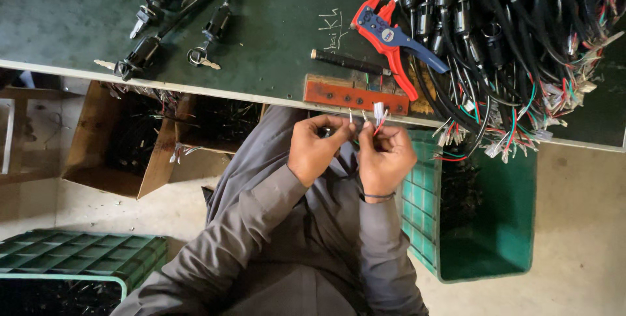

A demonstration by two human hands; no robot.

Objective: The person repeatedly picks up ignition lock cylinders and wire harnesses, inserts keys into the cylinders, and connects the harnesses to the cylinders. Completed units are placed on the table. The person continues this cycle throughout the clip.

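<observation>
Fingers of both hands pinched shut on one small wire bundle [377, 115], held just below the near edge of the green bench [274, 42], above the person's lap. Left hand [317, 148] pinches thin bare wire ends between thumb and forefinger; right hand [386, 158] grips the bundle just under a small white connector, red and pale leads poking up past the fingertips. Exact lead count too small to tell. Bundle looks very light, limp and floppy; the thin strands would likely bend or fray easily, so best held close to the ends or on the plastic connector body, not mid-wire. Red metal bracket [355, 95] sits on the bench edge right above the hands. Red and blue wire stripper [391, 39] lies further up the bench, black rod-like tool [349, 63] beside it. Big heap of black cable harnesses [515, 42] at right, hanging over a green plastic crate [486, 225]. Black key switches with cables [176, 22] at left, cardboard box [124, 146] below them.
</observation>
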